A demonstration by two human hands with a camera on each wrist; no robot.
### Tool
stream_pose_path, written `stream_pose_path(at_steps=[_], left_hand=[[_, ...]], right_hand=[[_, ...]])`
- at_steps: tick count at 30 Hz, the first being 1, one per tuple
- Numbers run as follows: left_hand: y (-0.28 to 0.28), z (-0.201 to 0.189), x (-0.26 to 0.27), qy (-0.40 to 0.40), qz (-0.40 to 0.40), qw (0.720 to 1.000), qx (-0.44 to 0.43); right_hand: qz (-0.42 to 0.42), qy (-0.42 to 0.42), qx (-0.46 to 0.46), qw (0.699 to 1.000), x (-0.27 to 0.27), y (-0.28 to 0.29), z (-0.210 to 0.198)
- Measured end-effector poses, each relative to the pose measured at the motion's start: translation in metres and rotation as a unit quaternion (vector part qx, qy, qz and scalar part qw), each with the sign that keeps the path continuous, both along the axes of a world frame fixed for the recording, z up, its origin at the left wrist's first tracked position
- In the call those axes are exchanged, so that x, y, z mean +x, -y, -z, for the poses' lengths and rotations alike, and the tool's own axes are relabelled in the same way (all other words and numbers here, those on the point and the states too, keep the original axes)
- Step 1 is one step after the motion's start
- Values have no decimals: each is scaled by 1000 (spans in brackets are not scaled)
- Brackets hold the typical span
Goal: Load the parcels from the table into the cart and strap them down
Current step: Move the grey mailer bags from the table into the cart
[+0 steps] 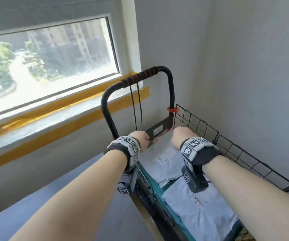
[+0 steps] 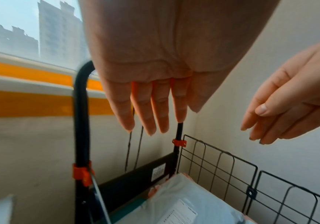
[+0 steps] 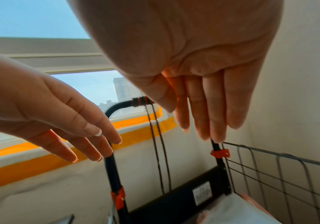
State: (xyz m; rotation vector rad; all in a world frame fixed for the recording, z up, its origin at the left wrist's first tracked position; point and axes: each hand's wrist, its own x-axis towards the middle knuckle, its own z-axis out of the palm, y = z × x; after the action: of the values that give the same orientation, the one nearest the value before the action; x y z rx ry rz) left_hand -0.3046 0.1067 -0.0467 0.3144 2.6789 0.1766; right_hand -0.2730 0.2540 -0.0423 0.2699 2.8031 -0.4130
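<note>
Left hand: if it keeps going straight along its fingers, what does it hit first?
Likely the cords hanging from the cart handle, then the black back panel below. The left hand is open; depth is unclear.

Bare forearms, no sleeves. Left hand (image 1: pixel 141 137) and right hand (image 1: pixel 181 136) each wear a dark wrist strap (image 1: pixel 208 154) just behind the hand – a grey block ring on it with black-and-white square tags (image 1: pixel 193 142). Black camera box (image 1: pixel 195 182) under each wrist. White-tipped nails (image 3: pixel 98 133) – left hand.
</note>
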Motion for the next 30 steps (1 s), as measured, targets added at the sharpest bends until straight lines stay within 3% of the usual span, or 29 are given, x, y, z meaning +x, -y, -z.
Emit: stream_pose_path(at_steps=[3, 7, 18, 23, 30], left_hand=[[48, -28, 34, -39, -24, 999, 13], [125, -57, 93, -75, -74, 993, 45], [332, -115, 253, -165, -262, 948, 74], [409, -129, 326, -197, -369, 905, 79], [469, -133, 402, -217, -489, 843, 45]], right_hand=[[-35, -45, -6, 998, 22, 50, -28], [-92, -31, 9, 995, 59, 133, -60], [-269, -81, -3, 960, 163, 347, -107], [-372, -92, -16, 923, 205, 430, -130], [-466, -84, -48, 879, 249, 511, -140]])
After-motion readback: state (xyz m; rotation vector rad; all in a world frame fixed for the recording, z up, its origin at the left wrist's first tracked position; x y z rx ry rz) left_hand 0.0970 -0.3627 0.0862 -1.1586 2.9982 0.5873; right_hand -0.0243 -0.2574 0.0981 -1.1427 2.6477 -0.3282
